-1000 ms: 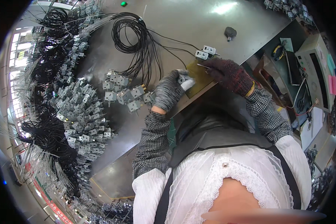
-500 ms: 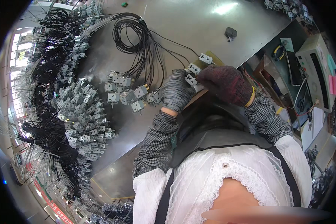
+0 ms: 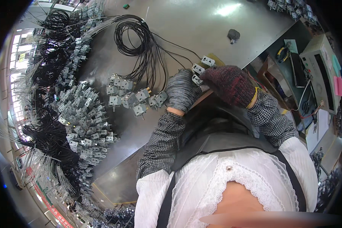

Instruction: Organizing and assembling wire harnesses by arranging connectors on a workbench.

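Three small metal box units (image 3: 208,60) with dark slots and holes stand in a row at the table edge, by a yellowish-brown patch (image 3: 217,60). My left hand (image 3: 183,91), in a grey striped glove, is closed at the near end of this row. Its fingers wrap round the nearest metal box unit (image 3: 196,79), partly covered by the gloves. My right hand (image 3: 230,85), in a dark red glove, is closed with its fingertips against the same unit; whatever is in its fingers is hidden. Thin black cables (image 3: 130,37) run from the row to a coil further back.
Several loose metal units (image 3: 126,95) lie left of my left hand. A large heap of similar units (image 3: 83,114) with black cables lines the left side. One dark knobbed part (image 3: 233,35) lies at the back. At right stand a beige instrument (image 3: 318,70) and yellow-handled pliers (image 3: 282,53).
My left thumb, stretched toward the right hand earlier, is now drawn in. Both hands have shifted only slightly, and the row of units has barely moved.
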The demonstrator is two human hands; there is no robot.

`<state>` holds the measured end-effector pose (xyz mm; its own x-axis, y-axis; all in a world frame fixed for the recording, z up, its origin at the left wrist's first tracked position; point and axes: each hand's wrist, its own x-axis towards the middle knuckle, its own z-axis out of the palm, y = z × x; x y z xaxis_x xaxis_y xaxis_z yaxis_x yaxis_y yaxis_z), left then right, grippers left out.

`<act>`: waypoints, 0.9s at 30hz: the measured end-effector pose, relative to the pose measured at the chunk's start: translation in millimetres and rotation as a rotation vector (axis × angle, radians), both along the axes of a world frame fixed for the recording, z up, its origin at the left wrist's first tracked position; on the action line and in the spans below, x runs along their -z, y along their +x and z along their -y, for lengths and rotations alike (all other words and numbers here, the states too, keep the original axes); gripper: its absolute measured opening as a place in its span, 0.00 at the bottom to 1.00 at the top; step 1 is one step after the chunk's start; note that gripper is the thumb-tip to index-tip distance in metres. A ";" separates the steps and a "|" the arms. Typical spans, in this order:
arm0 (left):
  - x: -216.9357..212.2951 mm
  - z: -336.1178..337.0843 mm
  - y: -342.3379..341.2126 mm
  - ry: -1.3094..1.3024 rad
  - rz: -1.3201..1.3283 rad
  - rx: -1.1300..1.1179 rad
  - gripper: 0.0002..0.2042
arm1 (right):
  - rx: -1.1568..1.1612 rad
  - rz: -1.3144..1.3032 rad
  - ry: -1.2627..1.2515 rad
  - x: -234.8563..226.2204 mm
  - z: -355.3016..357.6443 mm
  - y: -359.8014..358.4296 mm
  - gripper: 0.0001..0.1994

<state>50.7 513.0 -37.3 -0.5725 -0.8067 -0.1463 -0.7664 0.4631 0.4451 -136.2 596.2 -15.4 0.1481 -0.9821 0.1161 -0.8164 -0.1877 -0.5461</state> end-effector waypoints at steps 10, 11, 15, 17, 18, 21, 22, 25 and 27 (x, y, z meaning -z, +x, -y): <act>8.7 3.0 -3.5 -0.080 0.035 0.056 0.28 | 0.060 0.043 0.039 4.3 -2.7 1.8 0.09; 6.0 3.0 -3.4 -0.022 0.039 0.034 0.31 | 0.055 0.086 0.032 4.3 -2.9 0.6 0.09; 40.4 -2.0 27.4 0.367 -0.661 -0.068 0.35 | 0.016 0.259 0.029 -2.3 -2.2 -1.0 0.10; 14.6 -3.8 42.1 0.121 -0.504 -0.045 0.34 | 0.029 0.285 0.024 6.9 -3.9 -8.7 0.11; 1.7 -2.9 53.8 -0.130 -0.349 -0.027 0.33 | 0.033 0.306 0.013 9.7 -3.7 -11.1 0.11; -9.7 3.9 101.7 -0.221 0.180 0.067 0.31 | -0.073 0.554 0.127 16.6 -8.4 0.5 0.12; -9.5 2.4 103.2 -0.221 0.180 0.066 0.31 | -0.074 0.554 0.127 18.4 -9.7 7.1 0.12; -7.9 -3.4 100.0 -0.307 0.141 0.096 0.28 | -0.221 0.519 0.254 28.0 -17.2 29.4 0.14; -3.6 -14.0 92.6 -0.014 -0.294 -0.163 0.26 | -0.151 0.291 0.210 40.5 -22.2 41.0 0.16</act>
